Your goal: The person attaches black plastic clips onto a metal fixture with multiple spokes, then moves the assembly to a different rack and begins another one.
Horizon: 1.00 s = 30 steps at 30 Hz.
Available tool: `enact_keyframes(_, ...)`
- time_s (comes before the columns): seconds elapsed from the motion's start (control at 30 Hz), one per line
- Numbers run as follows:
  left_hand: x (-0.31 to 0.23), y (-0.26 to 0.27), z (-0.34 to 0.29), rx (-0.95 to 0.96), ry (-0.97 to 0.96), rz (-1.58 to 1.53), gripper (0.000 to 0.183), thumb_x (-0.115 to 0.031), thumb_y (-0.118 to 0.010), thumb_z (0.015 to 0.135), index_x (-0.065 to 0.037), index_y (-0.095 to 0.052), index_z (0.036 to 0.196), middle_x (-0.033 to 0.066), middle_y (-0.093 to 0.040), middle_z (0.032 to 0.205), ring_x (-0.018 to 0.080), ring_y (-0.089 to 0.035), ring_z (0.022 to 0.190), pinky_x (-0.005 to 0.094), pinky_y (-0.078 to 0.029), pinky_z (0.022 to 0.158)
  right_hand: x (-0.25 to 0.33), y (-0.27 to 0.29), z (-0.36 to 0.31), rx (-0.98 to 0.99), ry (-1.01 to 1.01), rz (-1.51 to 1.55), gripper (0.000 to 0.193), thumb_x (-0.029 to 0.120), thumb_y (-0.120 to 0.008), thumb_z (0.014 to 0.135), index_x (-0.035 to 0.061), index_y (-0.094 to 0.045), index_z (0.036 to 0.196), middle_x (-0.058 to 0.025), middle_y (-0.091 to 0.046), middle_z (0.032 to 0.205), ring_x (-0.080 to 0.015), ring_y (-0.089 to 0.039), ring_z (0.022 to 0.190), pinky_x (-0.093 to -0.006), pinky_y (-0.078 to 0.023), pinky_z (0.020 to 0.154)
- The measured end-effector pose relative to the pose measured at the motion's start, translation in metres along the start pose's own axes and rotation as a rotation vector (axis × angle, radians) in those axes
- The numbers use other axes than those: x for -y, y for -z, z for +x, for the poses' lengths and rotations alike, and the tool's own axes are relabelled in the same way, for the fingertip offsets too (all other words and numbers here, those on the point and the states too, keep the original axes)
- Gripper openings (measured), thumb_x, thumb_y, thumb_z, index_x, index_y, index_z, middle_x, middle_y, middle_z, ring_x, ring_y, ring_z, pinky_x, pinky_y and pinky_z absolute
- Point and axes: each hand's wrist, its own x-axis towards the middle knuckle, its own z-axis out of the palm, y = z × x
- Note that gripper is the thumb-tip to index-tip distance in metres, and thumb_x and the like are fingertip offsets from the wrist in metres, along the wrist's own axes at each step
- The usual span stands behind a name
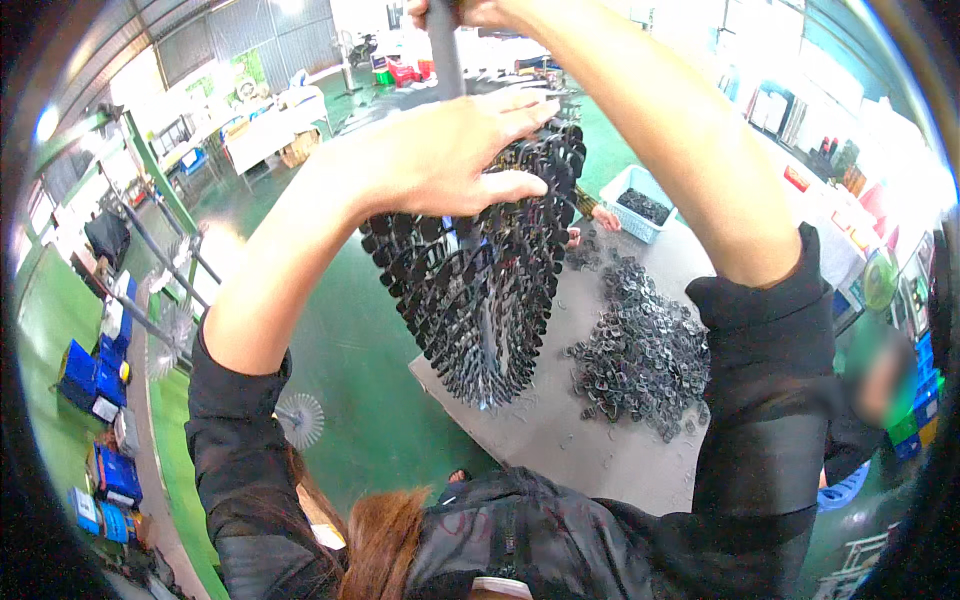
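Both arms are raised, bare forearms out of dark sleeves pushed to the elbows. The left hand (440, 150) lies palm down, fingers stretched to the right, thumb tucked beneath. The right hand (470, 12), farther off at the top edge, is closed in a fist.

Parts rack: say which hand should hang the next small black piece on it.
Probably the left hand. It lies open against the hanging rack of black parts, so it seems free to fetch from the pile of loose black pieces on the grey table. The right hand grips the grey rod that carries the rack.
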Motion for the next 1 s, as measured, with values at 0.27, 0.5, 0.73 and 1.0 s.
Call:
enact_keyframes(0.27, -0.003, 0.007, -0.001, 0.046, 0.02, -0.039, 0.055, -0.028, -0.048, 0.096, 0.0, -0.033, 0.14, 0.0216, -0.035, 0.144, 0.0334, -0.035, 0.134, 0.0391, -0.028, 0.111, 0.024, 0.005, -0.112, -0.427, 0.721, -0.614, 0.015, 0.014, -0.06, 0.09, 0.0027, -0.062, 0.1, -0.0023, -0.061, 0.083, -0.0086, -0.055, 0.075, -0.0224, -0.044, 0.07)
enact_keyframes(0.5, -0.003, 0.004, -0.007, 0.054, 0.004, -0.076, 0.057, -0.021, -0.052, 0.093, 0.0, -0.031, 0.142, 0.0237, -0.034, 0.144, 0.0353, -0.031, 0.135, 0.0397, -0.026, 0.112, -0.042, -0.023, -0.254, -0.728, 0.671, -0.813, 0.01, 0.002, -0.068, 0.078, 0.0042, -0.066, 0.087, -0.0062, -0.062, 0.079, -0.0143, -0.058, 0.069, -0.0269, -0.046, 0.065)
enact_keyframes(0.73, -0.016, 0.004, 0.006, -0.058, 0.018, -0.056, 0.06, -0.014, -0.064, 0.081, -0.006, -0.043, 0.137, 0.0199, -0.039, 0.142, 0.0361, -0.037, 0.132, 0.0406, -0.032, 0.107, -0.065, -0.037, -0.25, -0.712, 0.345, -0.77, 0.013, 0.01, -0.068, 0.08, 0.0067, -0.07, 0.092, -0.0061, -0.059, 0.074, -0.0196, -0.056, 0.065, -0.0312, -0.04, 0.062)
enact_keyframes(1.0, -0.025, 0.019, 0.01, -0.024, -0.034, -0.271, 0.06, -0.007, -0.07, 0.071, -0.008, -0.053, 0.128, 0.0161, -0.052, 0.131, 0.0347, -0.049, 0.122, 0.0404, -0.04, 0.102, -0.069, -0.043, -0.244, -0.752, 0.34, -0.709, 0.01, 0.011, -0.067, 0.081, 0.0037, -0.069, 0.087, -0.0079, -0.06, 0.075, -0.0239, -0.057, 0.066, -0.0342, -0.04, 0.064)
